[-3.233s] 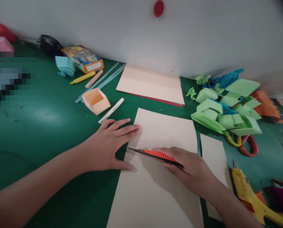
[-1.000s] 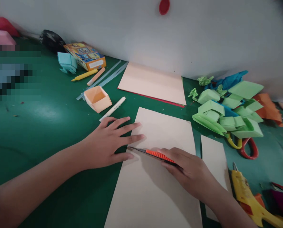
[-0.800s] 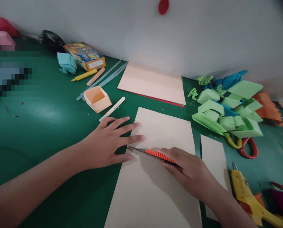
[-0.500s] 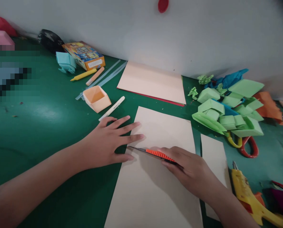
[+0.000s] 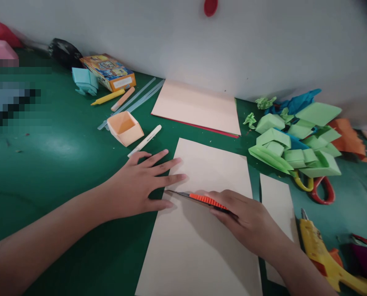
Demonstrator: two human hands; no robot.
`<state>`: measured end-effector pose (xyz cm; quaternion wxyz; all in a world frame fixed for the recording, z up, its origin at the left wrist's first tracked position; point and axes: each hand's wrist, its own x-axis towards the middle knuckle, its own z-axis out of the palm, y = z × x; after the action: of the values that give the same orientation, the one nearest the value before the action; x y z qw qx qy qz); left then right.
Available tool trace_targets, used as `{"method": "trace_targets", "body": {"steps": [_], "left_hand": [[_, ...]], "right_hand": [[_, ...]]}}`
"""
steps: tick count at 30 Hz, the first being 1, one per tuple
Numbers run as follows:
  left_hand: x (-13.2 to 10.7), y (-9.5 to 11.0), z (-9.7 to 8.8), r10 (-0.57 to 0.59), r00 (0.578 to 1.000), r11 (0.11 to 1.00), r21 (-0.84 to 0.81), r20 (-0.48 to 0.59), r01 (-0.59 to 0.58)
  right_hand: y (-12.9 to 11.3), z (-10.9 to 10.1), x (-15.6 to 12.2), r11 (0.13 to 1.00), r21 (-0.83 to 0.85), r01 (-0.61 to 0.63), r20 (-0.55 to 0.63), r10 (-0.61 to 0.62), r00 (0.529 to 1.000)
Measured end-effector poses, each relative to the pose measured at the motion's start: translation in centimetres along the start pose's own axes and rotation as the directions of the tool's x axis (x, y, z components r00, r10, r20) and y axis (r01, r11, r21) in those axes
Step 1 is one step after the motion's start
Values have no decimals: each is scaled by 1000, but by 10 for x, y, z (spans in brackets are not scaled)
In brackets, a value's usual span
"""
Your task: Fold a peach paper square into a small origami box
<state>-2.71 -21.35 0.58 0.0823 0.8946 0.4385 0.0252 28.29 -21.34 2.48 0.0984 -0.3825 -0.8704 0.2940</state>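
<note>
A large cream sheet of paper (image 5: 214,168) lies on the green cutting mat (image 5: 56,164). My left hand (image 5: 137,185) rests flat with fingers spread, its fingertips pressing the sheet's left edge. My right hand (image 5: 248,220) is closed round an orange and black utility knife (image 5: 198,199). The knife's blade tip touches the paper at its left edge, just under my left fingers. A narrow cream strip (image 5: 277,201) lies beside the sheet on the right.
A peach paper box (image 5: 124,128) and white pen (image 5: 144,141) sit beyond my left hand. Further back are a cream and red pad (image 5: 197,107), glue sticks, markers and a printed carton (image 5: 108,72). Green folded papers (image 5: 294,144), scissors (image 5: 320,190) and a yellow glue gun (image 5: 321,250) crowd the right.
Compared with 3.2 s ago my left fingers reach further onto the sheet's edge. Over the last second both hands and the knife have stayed almost still.
</note>
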Motion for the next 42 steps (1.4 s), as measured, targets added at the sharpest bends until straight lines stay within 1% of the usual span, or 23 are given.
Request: {"method": "trace_targets", "body": {"steps": [3, 6, 11, 19, 27, 34, 42], "left_hand": [[0, 0, -1, 2, 1000, 1000, -12, -13, -2], [0, 0, -1, 4, 1000, 1000, -6, -2, -4], [0, 1, -1, 0, 1000, 1000, -12, -12, 0], [1, 2, -4, -13, 1000, 1000, 2, 28, 13], [0, -1, 0, 13, 1000, 1000, -18, -24, -14], [1, 0, -1, 6, 1000, 1000, -27, -19, -6], [1, 0, -1, 5, 1000, 1000, -24, -16, -5]], "right_hand": [[0, -1, 0, 1000, 2, 0, 7, 0, 1000], [-1, -1, 1, 1000, 2, -3, 13, 3, 1000], [0, -1, 1, 1000, -2, 7, -4, -7, 1000], [3, -2, -1, 1000, 0, -4, 8, 4, 1000], [5, -3, -2, 1000, -12, -14, 6, 15, 1000], [5, -4, -1, 1000, -24, -8, 1, 8, 1000], [3, -6, -2, 1000, 4, -18, 7, 18, 1000]]}}
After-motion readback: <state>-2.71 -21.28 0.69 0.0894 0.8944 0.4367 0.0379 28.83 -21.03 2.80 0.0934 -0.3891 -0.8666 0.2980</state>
